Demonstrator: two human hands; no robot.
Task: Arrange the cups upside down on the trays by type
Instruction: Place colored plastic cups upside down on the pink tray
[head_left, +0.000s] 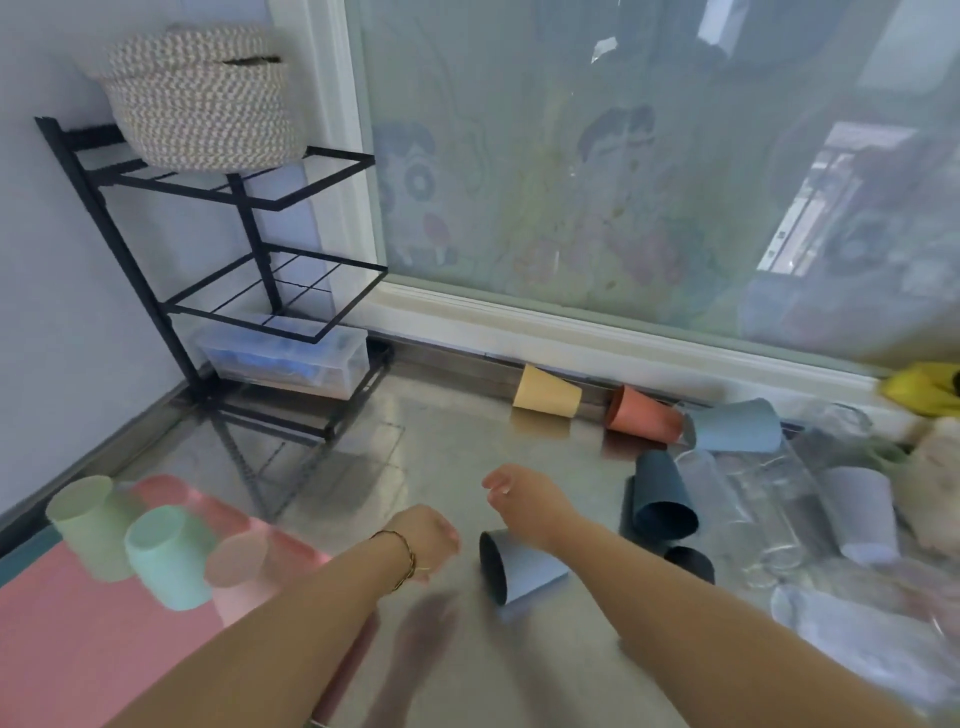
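Observation:
A pink tray (78, 639) lies at the lower left and carries three upturned cups: a green cup (88, 525), a mint cup (163, 558) and a pink cup (239, 558). On the steel counter a grey-blue cup (522, 569) lies on its side, just under my right wrist. My right hand (524, 499) hovers beyond it, fingers loosely curled and holding nothing. My left hand (431, 540), with a bracelet on the wrist, hangs left of that cup, also empty. Further right lie a dark blue cup (662, 493), a yellow cup (545, 391), an orange cup (644, 410) and a light blue cup (737, 426).
Clear glasses (737, 499) and a lavender cup (862, 514) crowd the right side, with a black cup (693, 564) near them. A black wire rack (249, 291) stands in the back left corner with a woven basket (202, 98) on top. A frosted window backs the counter.

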